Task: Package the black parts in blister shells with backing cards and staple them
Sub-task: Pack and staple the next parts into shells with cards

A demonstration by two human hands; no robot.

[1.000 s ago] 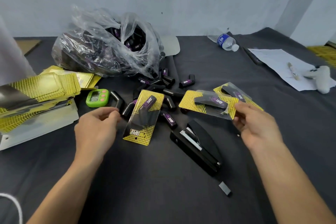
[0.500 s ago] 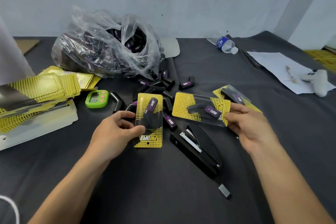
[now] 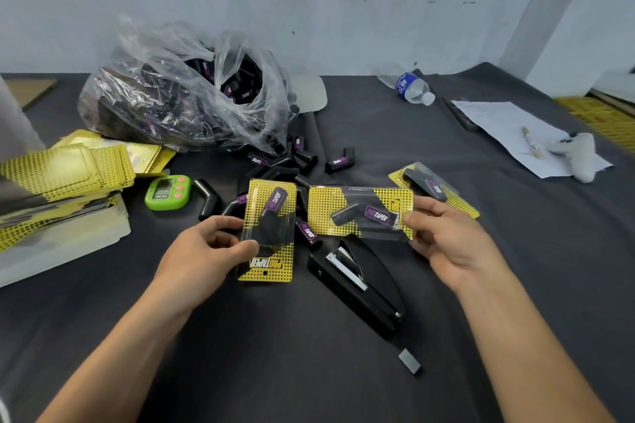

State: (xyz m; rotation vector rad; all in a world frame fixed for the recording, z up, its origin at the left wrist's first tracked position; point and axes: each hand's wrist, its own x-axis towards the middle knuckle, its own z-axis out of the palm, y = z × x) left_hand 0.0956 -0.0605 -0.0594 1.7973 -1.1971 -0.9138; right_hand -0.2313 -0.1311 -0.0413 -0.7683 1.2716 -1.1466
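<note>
My left hand grips the left edge of an upright yellow-carded blister pack with a black part inside. My right hand holds a second blister pack, lying sideways, by its right end. Below and between them a black stapler lies on the dark table. A third pack lies behind my right hand. Loose black parts are scattered in front of a clear plastic bag full of more parts. A stack of yellow backing cards and shells sits at the left.
A green timer stands beside the card stack. A water bottle, a paper sheet with a pen and a white object lie at the back right. A small grey staple strip lies near the stapler.
My left hand reached right and took hold of the upright pack, lifting its near end. My right hand drew the sideways pack left and closer, above the stapler.
</note>
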